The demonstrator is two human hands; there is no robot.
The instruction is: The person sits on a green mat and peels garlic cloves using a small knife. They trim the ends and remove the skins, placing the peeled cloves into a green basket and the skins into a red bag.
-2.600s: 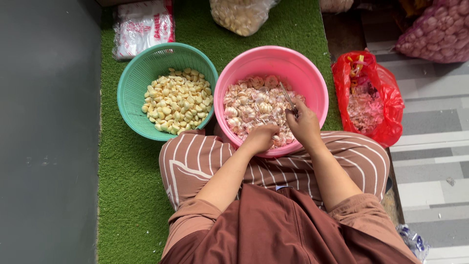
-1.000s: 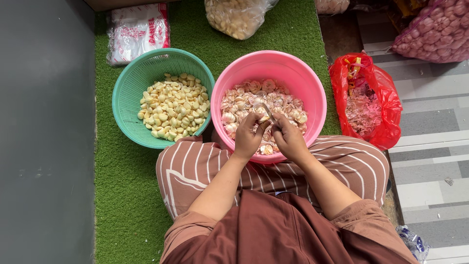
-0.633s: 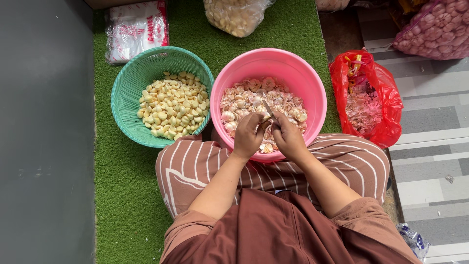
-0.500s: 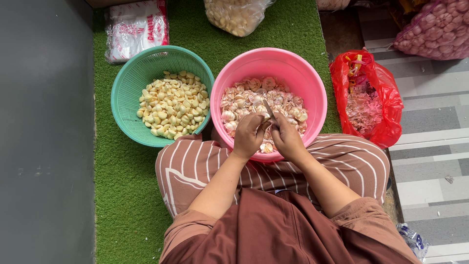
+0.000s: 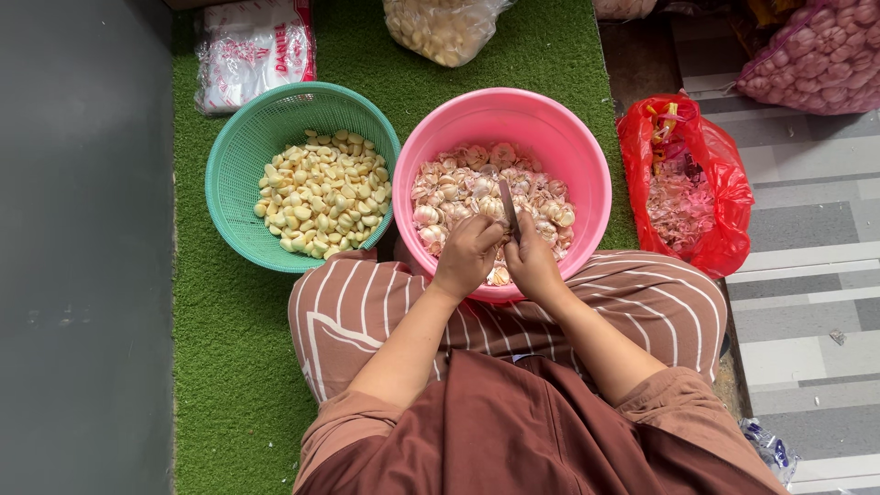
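Both my hands meet over the near side of a pink basin (image 5: 587, 156) full of unpeeled garlic cloves (image 5: 458, 179). My right hand (image 5: 534, 261) grips a small knife (image 5: 507, 203) whose blade points away over the cloves. My left hand (image 5: 466, 255) is closed around a garlic clove, mostly hidden by its fingers, pressed against the knife. To the left stands a green mesh basket (image 5: 240, 165) holding peeled yellowish cloves (image 5: 321, 192).
A red plastic bag (image 5: 720, 183) of pinkish garlic skins lies right of the basin. A clear bag of garlic (image 5: 440, 27), a white packet (image 5: 252, 46) and a pink net sack of garlic (image 5: 816, 60) lie at the far side. I sit on green artificial turf (image 5: 229, 367); tiled floor at right.
My hands came together from reaching into the basin and now work a clove with the knife near the basin's front rim. The bowls have not moved.
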